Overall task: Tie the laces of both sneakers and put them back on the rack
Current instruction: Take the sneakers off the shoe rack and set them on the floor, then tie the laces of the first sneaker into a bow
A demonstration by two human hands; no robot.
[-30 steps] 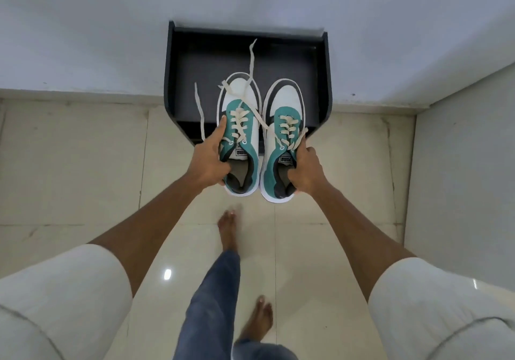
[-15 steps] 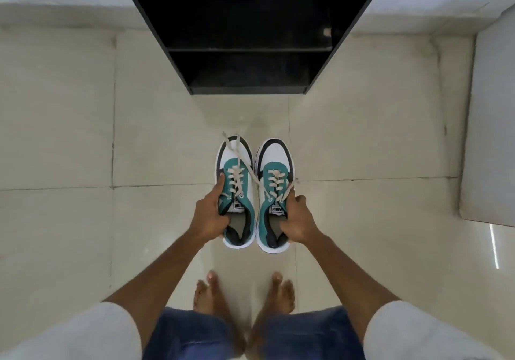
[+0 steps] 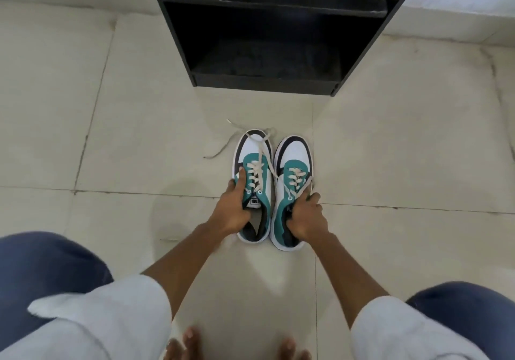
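Observation:
Two teal, white and black sneakers stand side by side on the tiled floor, toes toward the rack. My left hand (image 3: 232, 212) grips the collar of the left sneaker (image 3: 252, 153), thumb on its teal side. My right hand (image 3: 305, 217) grips the collar of the right sneaker (image 3: 292, 153). Both pairs of cream laces are untied. The left sneaker's loose laces (image 3: 223, 148) trail over its toe and onto the floor to the left. The black shoe rack (image 3: 264, 84) stands just beyond the toes, its shelves dark and bare.
My bare toes (image 3: 192, 343) show at the bottom edge, with my knees in blue jeans (image 3: 41, 270) bent to either side. Pale floor tiles (image 3: 125, 136) spread all around. A white wall base (image 3: 459, 11) runs behind the rack.
I have crouched down and lowered both sneakers from in front of the rack to the floor. The left sneaker's laces now lie spread on the tiles.

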